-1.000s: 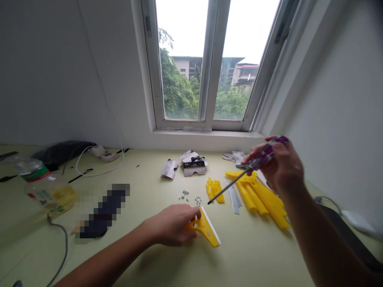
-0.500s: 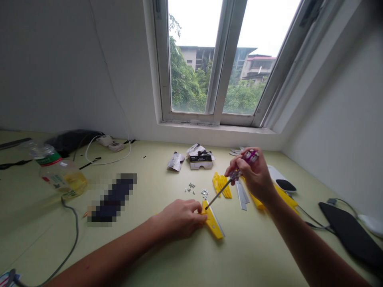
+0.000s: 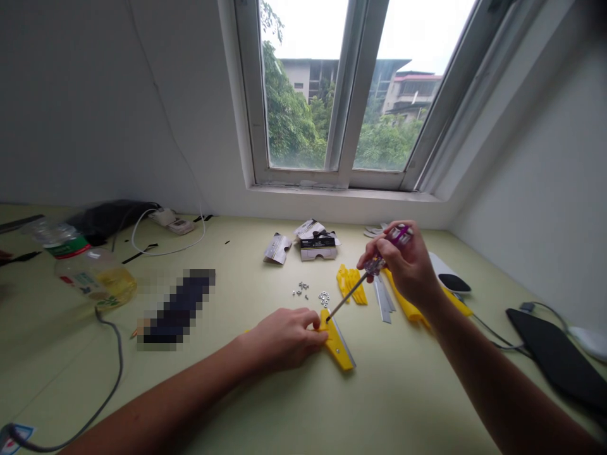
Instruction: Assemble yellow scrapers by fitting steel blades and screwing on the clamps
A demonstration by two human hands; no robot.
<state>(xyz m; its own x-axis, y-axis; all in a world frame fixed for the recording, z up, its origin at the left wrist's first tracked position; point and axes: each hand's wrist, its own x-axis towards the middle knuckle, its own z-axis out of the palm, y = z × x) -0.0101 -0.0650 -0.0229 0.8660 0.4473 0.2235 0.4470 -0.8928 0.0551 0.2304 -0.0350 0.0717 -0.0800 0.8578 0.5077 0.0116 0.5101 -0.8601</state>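
Note:
My left hand (image 3: 294,335) is closed on a yellow plastic scraper (image 3: 340,354), pressing it to the table with thumb and fingers. A metal blade strip runs along the scraper's right edge, and a small screw or nut shows in its lower part. In my right hand (image 3: 403,259) is a screwdriver (image 3: 349,294) with a clear and purple handle, held at a slant. Its tip meets the upper end of the scraper, near a hole. Just beyond lie small nuts (image 3: 324,298) and several screws (image 3: 300,289).
Yellow plastic pieces (image 3: 351,284) and grey blades (image 3: 383,300) lie behind the screwdriver. Opened small boxes (image 3: 317,246) stand farther back. A bottle (image 3: 95,275) and cable (image 3: 121,360) are at left; a black phone-like slab (image 3: 554,354) is at right.
The whole scene sits slightly higher in the picture as the camera tilts. Both hands keep their grips, and the screwdriver tip stays at the scraper's upper end.

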